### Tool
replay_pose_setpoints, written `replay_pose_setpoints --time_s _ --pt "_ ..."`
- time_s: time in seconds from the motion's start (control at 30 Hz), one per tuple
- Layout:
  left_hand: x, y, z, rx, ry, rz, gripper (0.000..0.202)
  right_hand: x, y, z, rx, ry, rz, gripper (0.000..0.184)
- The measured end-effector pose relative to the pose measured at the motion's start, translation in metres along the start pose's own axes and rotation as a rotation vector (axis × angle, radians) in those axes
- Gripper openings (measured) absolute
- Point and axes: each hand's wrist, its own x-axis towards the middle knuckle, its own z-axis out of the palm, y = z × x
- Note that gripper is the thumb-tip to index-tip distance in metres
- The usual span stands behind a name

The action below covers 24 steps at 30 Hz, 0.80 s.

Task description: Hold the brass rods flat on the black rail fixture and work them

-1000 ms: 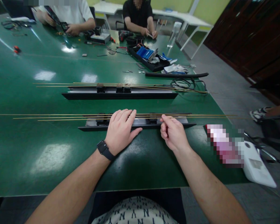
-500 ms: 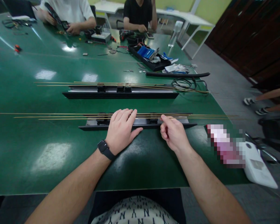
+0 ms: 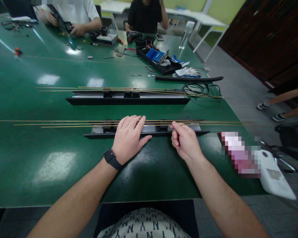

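Observation:
Spread over several thin golden rods (image 3: 54, 127), my left hand (image 3: 128, 140) lies palm down with its fingers stretched forward. The rods run lengthwise above a black and silver rail (image 3: 151, 129), which has black blocks (image 3: 163, 125) along it. At the rail's right half, my right hand (image 3: 186, 140) is closed, its thumb and forefinger pinched at the rods. Which rod sits in that pinch is hard to make out. A dark watch (image 3: 111, 158) is on my left wrist.
Beyond is a second rail (image 3: 129, 101) with golden rods across it. Behind lie a black strip (image 3: 188, 79), a coiled cable (image 3: 196, 88), gloves (image 3: 188, 72) and a black tray (image 3: 166, 70). A white device (image 3: 275, 180) is at the right edge. Two people sit opposite.
My hands and the rods stay almost where they were. Across the table, the dark-shirted person's arm has shifted. The legs at the far right have moved slightly.

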Motion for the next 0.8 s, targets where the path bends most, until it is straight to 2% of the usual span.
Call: replay_pose_setpoints --time_s 0.43,0.8 --pt "-0.0002 -0.0009 -0.0001 0.013 -0.005 0.007 0.062 -0.0003 -0.0027 0.0006 -0.004 0.073 -0.010 0.032" --pt "-0.0004 0.0001 -0.0004 0.020 -0.001 0.003 0.062 -0.0015 -0.0050 -0.0002 -0.036 0.023 0.009 0.033"
